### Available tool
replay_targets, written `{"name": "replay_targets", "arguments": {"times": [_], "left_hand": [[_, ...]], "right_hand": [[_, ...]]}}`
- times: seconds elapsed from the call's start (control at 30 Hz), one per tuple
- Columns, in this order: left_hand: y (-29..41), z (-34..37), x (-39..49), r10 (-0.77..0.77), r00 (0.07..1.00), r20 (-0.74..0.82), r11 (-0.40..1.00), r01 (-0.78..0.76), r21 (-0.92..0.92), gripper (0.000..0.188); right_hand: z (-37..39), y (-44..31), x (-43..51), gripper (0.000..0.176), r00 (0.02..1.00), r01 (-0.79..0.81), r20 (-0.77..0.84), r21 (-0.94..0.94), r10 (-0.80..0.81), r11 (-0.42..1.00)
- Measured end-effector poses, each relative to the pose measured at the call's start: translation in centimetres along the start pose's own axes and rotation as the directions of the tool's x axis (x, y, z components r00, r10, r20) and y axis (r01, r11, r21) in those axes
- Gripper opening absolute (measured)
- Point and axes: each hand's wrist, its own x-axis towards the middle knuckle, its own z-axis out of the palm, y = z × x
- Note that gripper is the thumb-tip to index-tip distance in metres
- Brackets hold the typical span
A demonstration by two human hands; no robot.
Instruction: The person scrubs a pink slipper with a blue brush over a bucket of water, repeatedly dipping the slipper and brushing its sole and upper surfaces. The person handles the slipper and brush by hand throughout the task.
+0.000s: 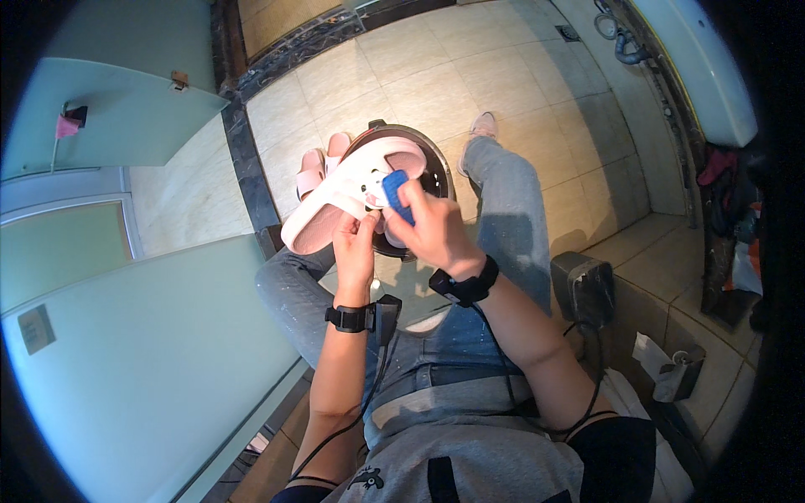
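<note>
A pale pink slipper point(314, 220) with cartoon charms on its strap lies at a slant over a dark round bucket point(443, 165). The thumb and fingers of my left hand point(354, 251) pinch the strap's near edge. My right hand point(434, 229) grips a blue scrubber point(396, 188) against the strap beside the charms. Whether the scrubber is a brush or a sponge I cannot tell. Part of a second pale thing shows inside the bucket, below the slipper and mostly hidden by my hands.
Another pair of pink slippers point(310, 173) stands on the tiled floor point(402, 82) left of the bucket. A frosted glass panel point(157, 352) runs along my left. At my right are a dark bin point(582, 283) and an opened tissue box point(676, 380). Cables hang from both wristbands.
</note>
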Motion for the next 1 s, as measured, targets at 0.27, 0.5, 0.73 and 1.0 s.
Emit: {"name": "replay_targets", "arguments": {"times": [0.27,0.5,0.73,1.0], "left_hand": [[0.7,0.0,-0.4,-0.011,1.0,0.016,0.993,0.008,0.121,0.018],[0.9,0.2,-0.5,-0.007,0.999,0.042,0.985,-0.001,0.171,0.018],[-0.3,-0.1,-0.2,0.083,0.995,0.06,0.98,-0.092,0.177,0.019],[0.6,0.5,-0.5,0.127,0.984,0.125,0.967,-0.151,0.204,0.019]], "right_hand": [[0.1,0.7,0.3,0.026,0.999,-0.033,-0.011,-0.013,0.033,0.999],[0.2,1.2,0.4,0.027,0.994,-0.108,0.0,-0.033,0.109,0.994],[0.5,-0.2,0.0,0.03,0.997,0.065,-0.02,-0.128,-0.068,0.99],[-0.3,-0.9,0.0,0.026,0.989,0.102,0.114,-0.058,-0.095,0.993]]}}
